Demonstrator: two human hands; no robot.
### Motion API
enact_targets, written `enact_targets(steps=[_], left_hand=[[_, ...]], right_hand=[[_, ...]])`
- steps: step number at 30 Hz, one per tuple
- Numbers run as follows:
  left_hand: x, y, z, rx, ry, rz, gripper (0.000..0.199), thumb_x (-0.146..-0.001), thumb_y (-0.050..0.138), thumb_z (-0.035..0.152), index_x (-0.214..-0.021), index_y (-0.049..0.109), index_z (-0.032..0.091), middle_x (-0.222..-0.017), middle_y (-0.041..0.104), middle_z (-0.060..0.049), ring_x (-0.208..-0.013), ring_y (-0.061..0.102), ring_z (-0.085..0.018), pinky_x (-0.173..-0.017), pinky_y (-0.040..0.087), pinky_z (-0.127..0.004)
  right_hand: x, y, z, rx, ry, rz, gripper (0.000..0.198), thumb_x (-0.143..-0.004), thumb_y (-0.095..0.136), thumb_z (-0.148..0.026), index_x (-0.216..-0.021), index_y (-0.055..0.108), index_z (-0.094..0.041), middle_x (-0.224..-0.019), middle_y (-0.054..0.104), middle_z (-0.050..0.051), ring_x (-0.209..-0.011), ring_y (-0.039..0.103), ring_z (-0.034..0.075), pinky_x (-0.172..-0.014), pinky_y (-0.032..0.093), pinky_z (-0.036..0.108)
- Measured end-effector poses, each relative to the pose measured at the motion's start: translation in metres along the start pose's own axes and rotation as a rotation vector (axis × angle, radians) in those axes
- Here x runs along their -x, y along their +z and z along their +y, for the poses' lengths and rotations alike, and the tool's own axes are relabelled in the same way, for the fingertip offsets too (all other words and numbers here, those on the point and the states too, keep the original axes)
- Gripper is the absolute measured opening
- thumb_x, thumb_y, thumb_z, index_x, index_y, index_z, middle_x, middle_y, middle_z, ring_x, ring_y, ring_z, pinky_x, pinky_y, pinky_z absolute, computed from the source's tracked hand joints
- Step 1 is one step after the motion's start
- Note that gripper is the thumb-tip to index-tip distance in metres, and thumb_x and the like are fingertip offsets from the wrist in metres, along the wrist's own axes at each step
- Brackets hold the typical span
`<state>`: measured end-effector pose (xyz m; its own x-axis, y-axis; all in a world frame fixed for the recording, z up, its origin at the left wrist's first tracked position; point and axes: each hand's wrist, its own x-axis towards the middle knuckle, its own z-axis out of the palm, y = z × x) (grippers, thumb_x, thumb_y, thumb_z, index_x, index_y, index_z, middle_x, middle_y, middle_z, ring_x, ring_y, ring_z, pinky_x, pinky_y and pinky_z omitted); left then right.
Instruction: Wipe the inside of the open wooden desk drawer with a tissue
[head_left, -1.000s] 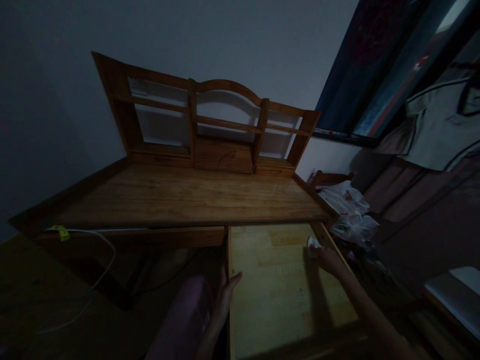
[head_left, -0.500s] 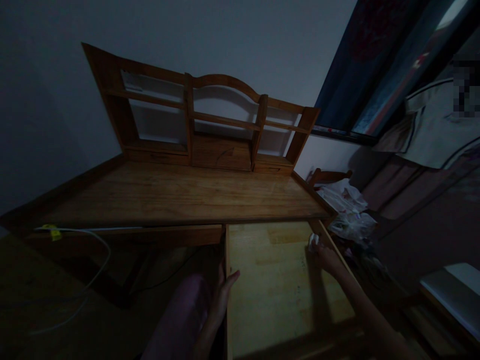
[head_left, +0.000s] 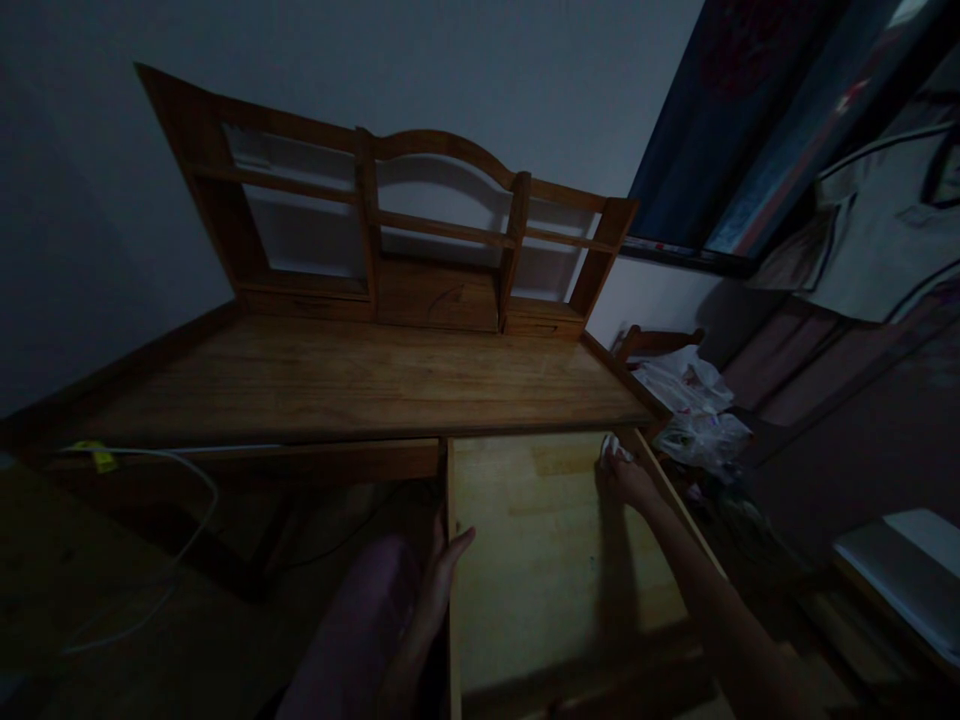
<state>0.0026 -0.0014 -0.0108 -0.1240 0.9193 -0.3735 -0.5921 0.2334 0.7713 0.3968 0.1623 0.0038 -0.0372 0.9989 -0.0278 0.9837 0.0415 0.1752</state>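
Observation:
A pale wooden drawer (head_left: 547, 610) is pulled out from under a wooden desk (head_left: 360, 385). My right hand (head_left: 626, 478) reaches deep into the drawer's far right corner, fingers closed on a small white cloth (head_left: 609, 447) pressed against the drawer bottom. My left hand (head_left: 442, 575) rests on the drawer's left side wall, fingers stretched over its top edge. The room is dim.
A wooden hutch with shelves (head_left: 390, 240) stands at the back of the desk. A white cable with a yellow tag (head_left: 97, 457) hangs at the desk's left front. White plastic bags (head_left: 694, 405) lie on a chair to the right. Clothes hang at the far right.
My right hand has slid the cloth farther back along the drawer's right side, toward the desk. The camera has tipped slightly; my left hand stays on the drawer's side.

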Motion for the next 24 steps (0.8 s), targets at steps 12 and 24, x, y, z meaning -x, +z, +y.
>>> enact_targets(steps=[12, 24], left_hand=[[0.010, 0.007, 0.015, 0.020, 0.055, -0.035, 0.083, -0.067, 0.077, 0.031, -0.143, 0.044, 0.028, -0.127, 0.066, -0.010, -0.116, 0.062, -0.036, -0.097, 0.050, -0.046], [0.013, 0.011, 0.022, -0.062, 0.056, -0.013, 0.071, -0.073, 0.074, 0.034, -0.138, 0.048, 0.025, -0.124, 0.067, -0.010, -0.114, 0.063, -0.033, -0.095, 0.052, -0.042]], right_hand=[[0.014, 0.004, 0.006, 0.016, 0.030, -0.013, 0.051, -0.088, 0.037, -0.014, -0.138, 0.042, 0.000, -0.113, 0.065, 0.028, -0.094, 0.070, 0.032, -0.080, 0.052, 0.040], [0.071, 0.025, 0.026, 0.033, -0.038, -0.002, 0.044, -0.089, 0.039, -0.012, -0.131, 0.050, -0.006, -0.120, 0.063, 0.026, -0.097, 0.070, 0.028, -0.082, 0.053, 0.037]])
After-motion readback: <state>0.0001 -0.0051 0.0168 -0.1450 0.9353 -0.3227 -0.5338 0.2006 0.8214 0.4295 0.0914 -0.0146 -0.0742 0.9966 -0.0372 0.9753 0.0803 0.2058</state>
